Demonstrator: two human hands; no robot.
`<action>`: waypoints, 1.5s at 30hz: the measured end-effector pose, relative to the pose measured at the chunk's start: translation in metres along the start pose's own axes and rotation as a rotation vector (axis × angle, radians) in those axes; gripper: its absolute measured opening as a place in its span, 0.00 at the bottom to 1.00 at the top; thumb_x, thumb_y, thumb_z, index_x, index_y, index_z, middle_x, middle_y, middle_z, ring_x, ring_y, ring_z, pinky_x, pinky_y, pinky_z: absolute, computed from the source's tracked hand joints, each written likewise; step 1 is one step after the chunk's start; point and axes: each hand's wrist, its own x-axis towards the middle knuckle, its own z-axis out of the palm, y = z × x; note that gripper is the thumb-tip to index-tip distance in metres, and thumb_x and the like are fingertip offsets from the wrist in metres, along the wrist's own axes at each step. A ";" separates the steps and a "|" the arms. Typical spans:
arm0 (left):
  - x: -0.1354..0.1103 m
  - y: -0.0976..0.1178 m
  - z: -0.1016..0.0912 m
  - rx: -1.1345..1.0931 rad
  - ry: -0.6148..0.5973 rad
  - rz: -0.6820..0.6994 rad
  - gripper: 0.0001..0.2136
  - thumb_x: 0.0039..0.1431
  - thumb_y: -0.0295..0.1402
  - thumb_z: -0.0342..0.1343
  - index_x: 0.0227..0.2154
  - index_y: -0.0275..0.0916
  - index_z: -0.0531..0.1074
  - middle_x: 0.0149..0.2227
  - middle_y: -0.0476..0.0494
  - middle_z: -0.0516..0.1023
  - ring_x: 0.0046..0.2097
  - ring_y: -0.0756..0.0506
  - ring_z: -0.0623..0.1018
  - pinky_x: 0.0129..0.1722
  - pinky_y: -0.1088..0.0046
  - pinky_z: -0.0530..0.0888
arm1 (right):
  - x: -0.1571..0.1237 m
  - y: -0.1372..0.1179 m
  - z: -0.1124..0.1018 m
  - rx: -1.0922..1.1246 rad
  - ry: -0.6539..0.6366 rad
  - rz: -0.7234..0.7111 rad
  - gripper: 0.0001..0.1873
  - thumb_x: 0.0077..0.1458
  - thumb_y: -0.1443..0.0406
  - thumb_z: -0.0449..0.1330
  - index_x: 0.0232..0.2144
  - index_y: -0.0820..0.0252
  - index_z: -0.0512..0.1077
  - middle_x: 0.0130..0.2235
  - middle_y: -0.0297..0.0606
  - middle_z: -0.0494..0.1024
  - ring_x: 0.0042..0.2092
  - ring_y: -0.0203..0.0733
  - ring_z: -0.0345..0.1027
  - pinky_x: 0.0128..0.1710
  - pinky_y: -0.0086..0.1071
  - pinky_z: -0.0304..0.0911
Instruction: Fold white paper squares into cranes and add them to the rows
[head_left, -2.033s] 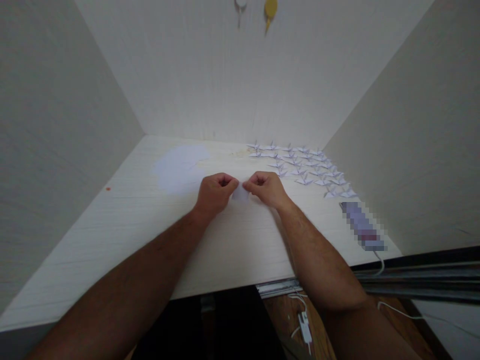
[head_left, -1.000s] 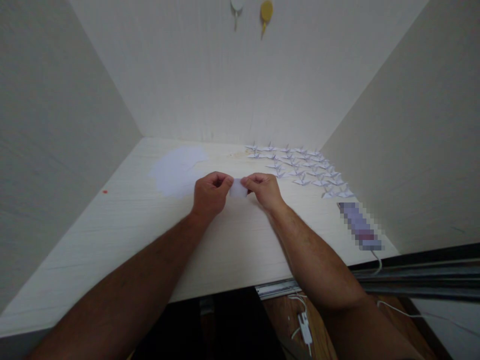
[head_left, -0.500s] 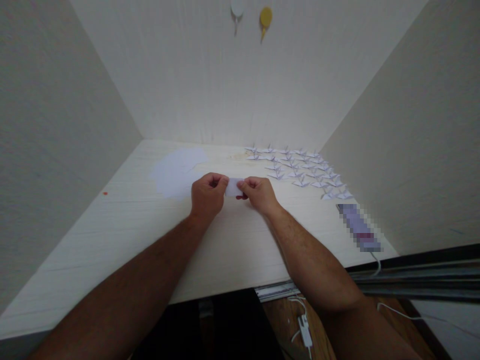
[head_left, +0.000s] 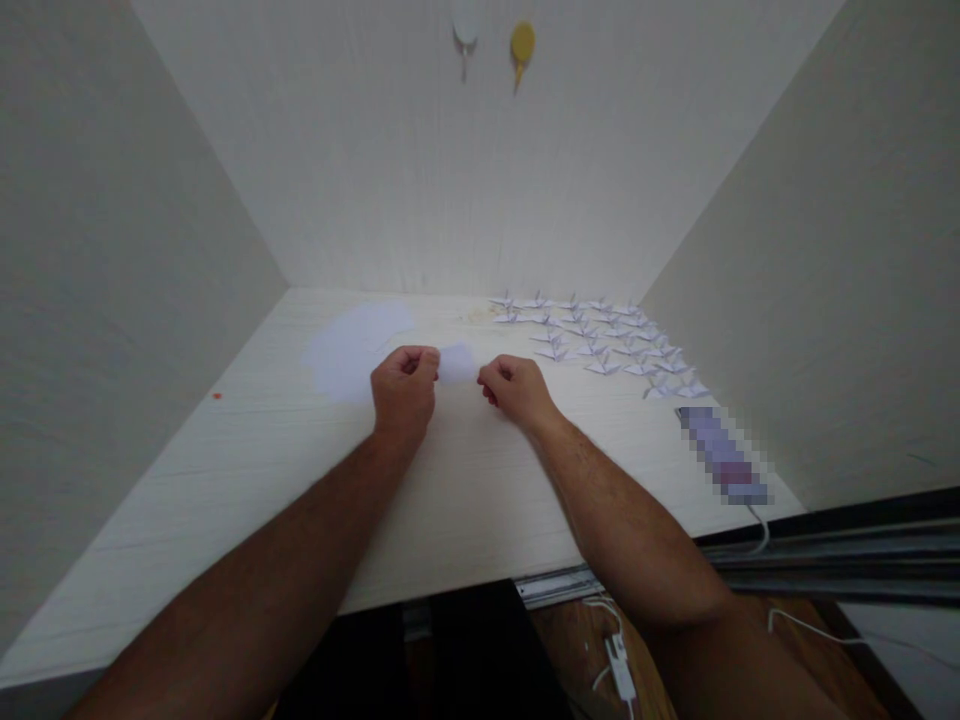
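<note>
1. Head view, what holds what: I see a pale desk (head_left: 465, 510) boxed in by walls on three sides, and it carries everything near the fingers. Beyond the left knuckles and out to their left lies a spread of white sheets (head_left: 349, 345), overlapping. Past the right fingertips, further back and to their right, rows of folded paper cranes (head_left: 592, 350) run toward the corner. Well to the right of the right fingers is a pixelated oblong device (head_left: 724, 455), a white cable (head_left: 763, 535) running from its near end.

2. Head view, hands: I have the left hand (head_left: 405, 390) in a loose fist, thumb and forefinger pinching the left edge of a small white paper (head_left: 457, 362). That paper extends from those fingertips toward the right hand (head_left: 517, 388), whose fingers are curled in with the thumb drawn against the forefinger. The right fingertips sit just off the paper's right edge; I can't make out anything between them. Both forearms reach forward from the near edge and angle inward, bringing the hands near each other, knuckles up.
</note>
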 end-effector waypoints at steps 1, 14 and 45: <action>-0.001 0.000 0.000 -0.008 -0.011 0.003 0.09 0.50 0.38 0.56 0.27 0.37 0.73 0.21 0.51 0.70 0.23 0.52 0.67 0.23 0.77 0.64 | 0.000 -0.001 0.000 0.016 0.021 -0.001 0.15 0.54 0.56 0.58 0.24 0.61 0.71 0.22 0.32 0.73 0.22 0.31 0.66 0.22 0.24 0.58; -0.002 0.002 -0.002 -0.187 -0.183 -0.116 0.08 0.46 0.36 0.58 0.21 0.38 0.69 0.19 0.52 0.68 0.21 0.52 0.65 0.21 0.75 0.63 | -0.001 -0.006 -0.009 0.077 -0.091 -0.008 0.13 0.51 0.58 0.60 0.24 0.62 0.72 0.19 0.30 0.70 0.20 0.29 0.58 0.20 0.24 0.52; 0.001 0.000 -0.005 -0.486 -0.595 -0.342 0.08 0.42 0.29 0.64 0.28 0.33 0.78 0.21 0.48 0.73 0.22 0.51 0.70 0.20 0.77 0.66 | 0.003 0.005 -0.011 0.307 -0.367 -0.004 0.18 0.51 0.52 0.59 0.22 0.60 0.66 0.17 0.27 0.63 0.19 0.29 0.51 0.19 0.25 0.45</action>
